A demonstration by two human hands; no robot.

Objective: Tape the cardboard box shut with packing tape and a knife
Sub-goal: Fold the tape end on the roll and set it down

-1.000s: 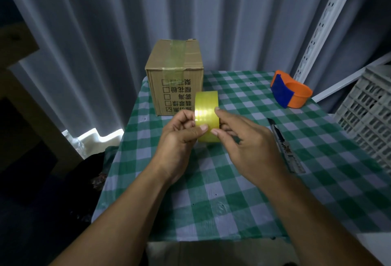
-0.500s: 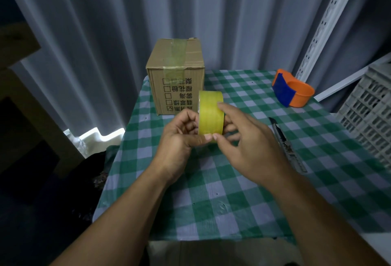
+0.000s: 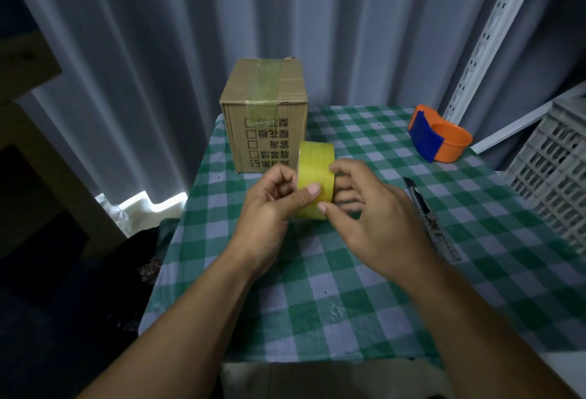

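A yellow roll of packing tape (image 3: 315, 167) stands on edge above the checked table, held between both hands. My left hand (image 3: 272, 208) grips its left side with the thumb pressed on the outer face. My right hand (image 3: 371, 211) holds the right side, thumb at the lower edge and fingers behind the roll. The cardboard box (image 3: 264, 113) sits at the table's back left corner, flaps down, with a strip of clear tape over its top and front. A utility knife (image 3: 428, 218) lies on the cloth just right of my right hand.
An orange and blue tape dispenser (image 3: 439, 133) rests at the back right of the green checked table (image 3: 317, 303). A grey plastic crate (image 3: 555, 176) stands at the right edge. Curtains hang behind, and a perforated white rail (image 3: 485, 37) leans at the right.
The tape roll has turned slightly in my hands and my left thumb has slid further across its outer face. The box, knife and dispenser have stayed put.
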